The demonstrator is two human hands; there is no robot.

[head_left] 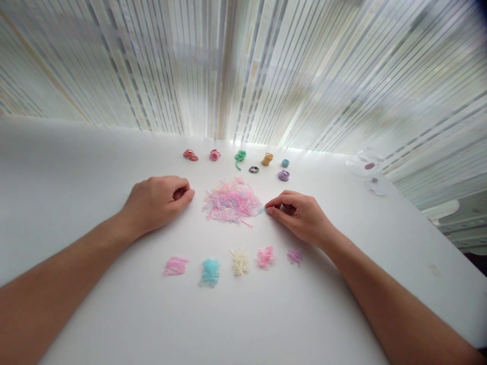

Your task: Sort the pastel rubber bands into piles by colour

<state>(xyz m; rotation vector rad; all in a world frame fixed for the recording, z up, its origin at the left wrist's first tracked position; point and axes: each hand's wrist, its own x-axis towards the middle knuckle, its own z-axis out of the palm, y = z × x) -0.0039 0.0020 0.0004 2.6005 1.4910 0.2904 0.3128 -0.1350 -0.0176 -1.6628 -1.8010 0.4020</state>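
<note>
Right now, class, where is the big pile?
In the head view, the big pile lies mid-picture on the table, between the left hand and the right hand, with the green coil beyond it.

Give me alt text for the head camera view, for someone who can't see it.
A right hand seems to pinch pale-blue strips at the edge of a pastel pile on a white table, with a curled left hand opposite. Five coloured bunches lie nearer the camera; coiled bands sit beyond the pile, before a striped curtain.

left fingers (181,183) partly hidden, forearms (76,263) cropped
</note>
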